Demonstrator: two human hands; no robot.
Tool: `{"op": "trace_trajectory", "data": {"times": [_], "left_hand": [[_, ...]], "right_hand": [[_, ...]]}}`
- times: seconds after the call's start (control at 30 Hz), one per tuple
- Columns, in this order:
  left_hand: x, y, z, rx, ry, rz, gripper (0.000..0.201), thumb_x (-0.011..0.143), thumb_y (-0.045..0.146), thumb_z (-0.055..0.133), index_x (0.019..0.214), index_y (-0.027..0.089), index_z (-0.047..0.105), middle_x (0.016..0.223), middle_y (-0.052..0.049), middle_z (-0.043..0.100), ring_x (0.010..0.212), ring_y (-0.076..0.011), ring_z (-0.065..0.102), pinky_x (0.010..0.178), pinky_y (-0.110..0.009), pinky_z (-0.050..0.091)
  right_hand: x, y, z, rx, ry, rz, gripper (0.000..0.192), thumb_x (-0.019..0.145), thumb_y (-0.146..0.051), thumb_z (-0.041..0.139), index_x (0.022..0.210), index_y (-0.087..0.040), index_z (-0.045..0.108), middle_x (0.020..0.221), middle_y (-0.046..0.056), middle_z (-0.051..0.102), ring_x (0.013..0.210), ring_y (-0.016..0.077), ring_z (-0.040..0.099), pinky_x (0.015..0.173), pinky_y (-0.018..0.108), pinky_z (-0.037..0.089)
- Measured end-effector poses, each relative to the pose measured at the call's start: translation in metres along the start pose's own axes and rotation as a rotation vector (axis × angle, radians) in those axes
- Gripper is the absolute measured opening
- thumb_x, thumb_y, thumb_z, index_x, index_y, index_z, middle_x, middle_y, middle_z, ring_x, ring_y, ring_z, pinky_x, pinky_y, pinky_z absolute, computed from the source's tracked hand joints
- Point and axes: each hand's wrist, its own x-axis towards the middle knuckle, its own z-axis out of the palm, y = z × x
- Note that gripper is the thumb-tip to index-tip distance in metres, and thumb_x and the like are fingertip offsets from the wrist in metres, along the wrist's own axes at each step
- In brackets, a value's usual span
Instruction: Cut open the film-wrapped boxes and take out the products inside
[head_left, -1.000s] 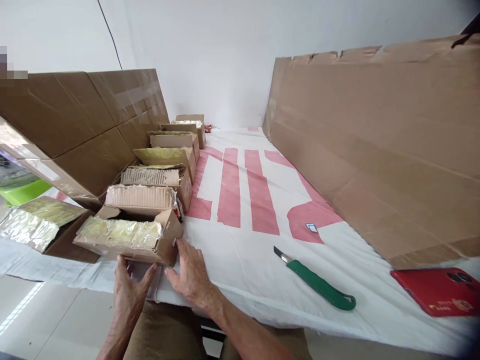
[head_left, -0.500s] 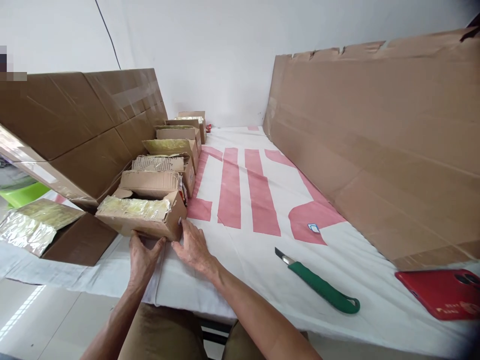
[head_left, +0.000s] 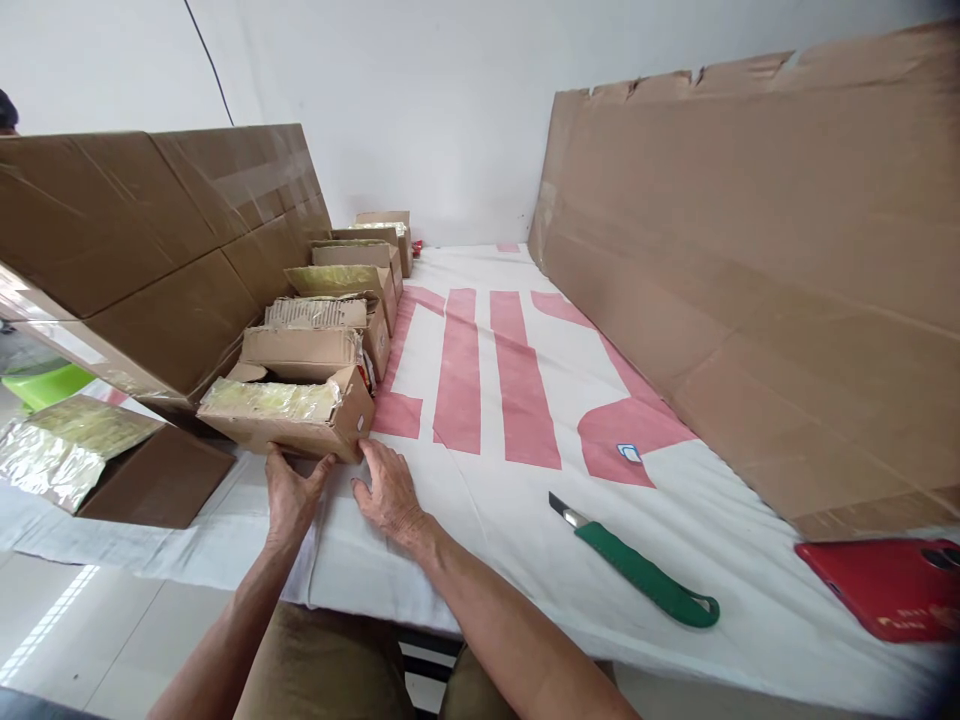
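White cloth with red stripes is spread over the table, where the nearest open carton in a row of small boxes is touched at its front edge by left hand and right hand, fingers spread flat, nothing gripped; green box cutter lies well apart.

A table under a white cloth carries a row of boxes at ten o'clock, a knife at four, and a phone beyond it.

Small open boxes in row: about six, far ones unclear. Utility knife: one. Red phone: one.
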Motion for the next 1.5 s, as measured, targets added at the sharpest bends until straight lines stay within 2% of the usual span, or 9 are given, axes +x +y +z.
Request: {"op": "trace_trajectory", "data": {"times": [0.4,0.57,0.67,0.8,0.93,1.03,1.2,1.3,1.5], "left_hand": [[-0.013,0.002,-0.014,-0.040,-0.062,0.014,0.082,0.082,0.049,0.067,0.151,0.014,0.041,0.147,-0.023,0.055,0.136,-0.0352,0.058,0.117,-0.053,0.046],[-0.025,0.003,-0.028,0.032,-0.108,-0.052,0.089,0.078,0.045,0.069,0.155,0.012,0.039,0.147,-0.026,0.056,0.133,-0.0386,0.061,0.111,-0.059,0.049],[-0.036,0.009,-0.049,0.054,-0.163,-0.033,0.082,0.073,0.045,0.072,0.146,0.013,0.054,0.150,-0.024,0.056,0.137,-0.0394,0.059,0.113,-0.057,0.049],[-0.049,0.027,-0.098,0.106,-0.215,0.067,0.058,0.076,0.050,0.072,0.126,0.022,0.072,0.150,-0.017,0.060,0.138,-0.0377,0.059,0.115,-0.057,0.048],[-0.047,0.045,-0.161,0.149,-0.064,0.228,0.039,0.088,0.051,0.065,0.113,0.024,0.076,0.139,-0.013,0.069,0.130,-0.0329,0.065,0.113,-0.055,0.051],[-0.030,0.046,-0.206,0.201,0.150,0.185,0.036,0.088,0.047,0.067,0.112,0.022,0.076,0.134,-0.011,0.071,0.122,-0.0298,0.069,0.111,-0.053,0.053],[0.024,0.016,-0.251,0.059,0.466,-0.233,0.050,0.082,0.030,0.072,0.129,0.014,0.070,0.137,-0.012,0.069,0.114,-0.0264,0.070,0.113,-0.052,0.051],[0.059,-0.010,-0.259,-0.049,0.494,-0.363,0.063,0.084,0.028,0.072,0.143,0.009,0.059,0.139,-0.016,0.066,0.124,-0.0293,0.065,0.113,-0.055,0.049],[0.128,-0.055,-0.257,-0.213,0.435,-0.423,0.069,0.095,0.032,0.065,0.152,0.005,0.037,0.161,-0.021,0.041,0.133,-0.0244,0.055,0.117,-0.047,0.045]], "right_hand": [[0.002,0.007,0.005,0.000,0.073,-0.049,0.028,0.083,-0.011,0.062,0.110,-0.020,0.065,0.115,0.010,0.070,0.109,0.0272,0.063,0.097,0.042,0.048],[0.005,0.013,0.008,0.034,0.124,-0.099,0.024,0.080,-0.010,0.061,0.100,-0.022,0.066,0.108,0.008,0.070,0.105,0.0259,0.064,0.093,0.040,0.049],[0.008,0.017,0.009,0.072,0.160,-0.136,0.016,0.081,-0.011,0.060,0.090,-0.022,0.065,0.102,0.007,0.069,0.101,0.0245,0.064,0.090,0.038,0.048],[0.010,0.019,0.005,0.118,0.218,-0.204,0.010,0.084,-0.014,0.057,0.080,-0.023,0.061,0.089,0.005,0.069,0.088,0.0219,0.065,0.082,0.035,0.046],[0.005,0.011,-0.002,0.149,0.252,-0.294,0.018,0.090,-0.021,0.056,0.072,-0.024,0.054,0.079,0.003,0.067,0.078,0.0196,0.064,0.077,0.034,0.046],[-0.002,0.000,-0.004,0.175,0.217,-0.355,0.023,0.093,-0.024,0.054,0.070,-0.024,0.053,0.075,0.003,0.066,0.072,0.0176,0.062,0.071,0.031,0.047],[-0.011,-0.026,0.004,0.214,0.078,-0.417,0.019,0.095,-0.020,0.053,0.079,-0.024,0.062,0.078,0.003,0.071,0.072,0.0171,0.067,0.071,0.029,0.054],[-0.010,-0.046,0.017,0.220,0.000,-0.430,0.017,0.092,-0.017,0.055,0.099,-0.023,0.070,0.095,0.006,0.077,0.082,0.0196,0.072,0.080,0.032,0.059],[0.016,-0.090,0.064,0.265,-0.211,-0.359,0.051,0.086,-0.015,0.059,0.137,-0.021,0.063,0.131,0.012,0.072,0.112,0.0253,0.070,0.098,0.041,0.060]]}}
